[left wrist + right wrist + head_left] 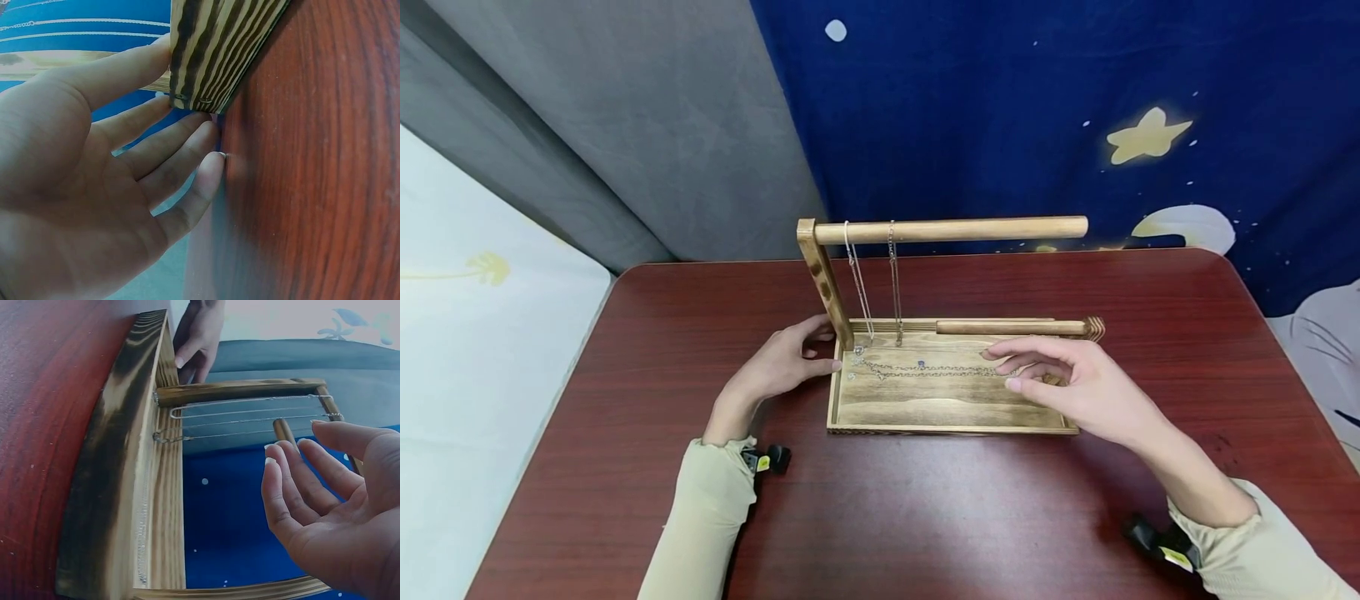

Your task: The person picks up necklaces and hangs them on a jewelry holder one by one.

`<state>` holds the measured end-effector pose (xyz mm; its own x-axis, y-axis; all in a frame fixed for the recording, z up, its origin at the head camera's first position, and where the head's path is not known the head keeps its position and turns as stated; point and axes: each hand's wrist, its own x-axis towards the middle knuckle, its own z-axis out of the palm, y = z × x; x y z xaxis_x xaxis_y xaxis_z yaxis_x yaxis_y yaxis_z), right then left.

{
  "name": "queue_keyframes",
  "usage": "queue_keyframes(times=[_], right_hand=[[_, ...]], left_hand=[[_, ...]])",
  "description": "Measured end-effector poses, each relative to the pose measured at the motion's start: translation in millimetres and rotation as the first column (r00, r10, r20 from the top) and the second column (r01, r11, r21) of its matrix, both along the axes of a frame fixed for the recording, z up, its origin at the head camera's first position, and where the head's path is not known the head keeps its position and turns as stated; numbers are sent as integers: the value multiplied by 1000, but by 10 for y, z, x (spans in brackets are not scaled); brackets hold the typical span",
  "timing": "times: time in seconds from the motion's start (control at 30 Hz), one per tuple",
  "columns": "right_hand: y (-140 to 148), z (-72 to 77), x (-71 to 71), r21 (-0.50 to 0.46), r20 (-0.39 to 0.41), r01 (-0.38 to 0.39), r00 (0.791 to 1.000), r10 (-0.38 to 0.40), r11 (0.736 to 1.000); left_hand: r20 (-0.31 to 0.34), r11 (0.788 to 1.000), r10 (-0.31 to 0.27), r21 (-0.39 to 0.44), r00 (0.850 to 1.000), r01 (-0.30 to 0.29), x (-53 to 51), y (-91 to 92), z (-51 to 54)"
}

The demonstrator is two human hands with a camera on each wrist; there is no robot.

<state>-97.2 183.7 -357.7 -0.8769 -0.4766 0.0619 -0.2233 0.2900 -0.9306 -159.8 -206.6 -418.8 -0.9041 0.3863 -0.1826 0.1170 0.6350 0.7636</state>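
Note:
A wooden jewellery stand [955, 408] has a tray base and an upper bar [970, 229]. Two thin necklaces hang from the bar, a silver one [856, 271] and a darker one [894, 275]. Another chain [940, 373] lies lengthwise in the tray, with a small blue stone [921, 364] beside it. At the tray's left end my left hand [782, 358] grips the wood; in the left wrist view the thumb and fingertips of that hand [94, 162] touch the striped edge. My right hand [1082, 383] hovers over the tray's right end, fingers loosely bent, holding nothing; the right wrist view shows this hand [337, 500] too.
A shorter wooden bar [1011, 327] runs along the tray's back right. The stand is on a dark red table [940, 517]. Behind the table hang a grey curtain [647, 125] and a blue curtain [985, 108] with stars and a moon.

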Motion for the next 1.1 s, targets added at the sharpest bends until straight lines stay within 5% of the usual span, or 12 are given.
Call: queue_keyframes(times=[0.47, 1.1], right_hand=[[-20, -212, -32, 73, 45, 28, 998, -31, 997], [-71, -413, -130, 105, -6, 61, 998, -60, 993]], left_hand=[[-2, 1000, -2, 8, 1000, 2, 15, 7, 10], [3, 1000, -1, 11, 1000, 1, 2, 10, 15]])
